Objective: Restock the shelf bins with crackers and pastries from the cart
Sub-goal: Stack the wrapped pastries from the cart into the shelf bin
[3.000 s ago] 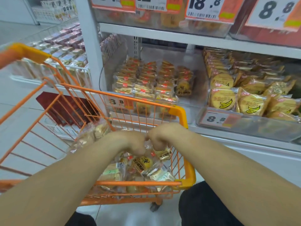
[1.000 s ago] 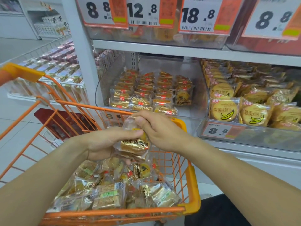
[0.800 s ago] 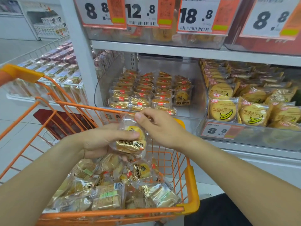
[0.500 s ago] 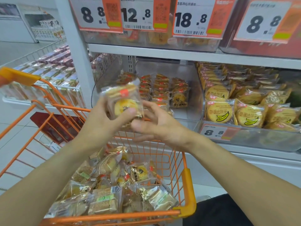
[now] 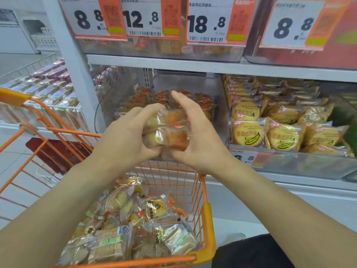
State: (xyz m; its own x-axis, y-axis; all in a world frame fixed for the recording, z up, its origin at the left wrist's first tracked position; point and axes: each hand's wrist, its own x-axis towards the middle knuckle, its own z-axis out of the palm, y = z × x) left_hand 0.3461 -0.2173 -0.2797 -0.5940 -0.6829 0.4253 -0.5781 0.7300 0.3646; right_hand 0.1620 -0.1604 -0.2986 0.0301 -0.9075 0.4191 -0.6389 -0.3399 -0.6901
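My left hand (image 5: 125,140) and my right hand (image 5: 195,136) hold a small stack of clear-wrapped pastry packs (image 5: 166,130) between them, raised above the orange cart (image 5: 207,225). The stack is level with the front of the clear shelf bin (image 5: 193,84), which holds rows of like packs with red labels (image 5: 202,102). In the cart lie several wrapped pastries and crackers (image 5: 133,221).
To the right, a second bin (image 5: 309,161) holds banana cracker packs (image 5: 248,132). Price tags (image 5: 210,22) hang from the shelf above. Behind the cart a low wire display (image 5: 48,88) carries more packs. White floor tiles lie at left.
Both hands lifted packs out of the cart, gathered them into a stack and raised it toward the shelf bin. The right hand now cups the stack's right side.
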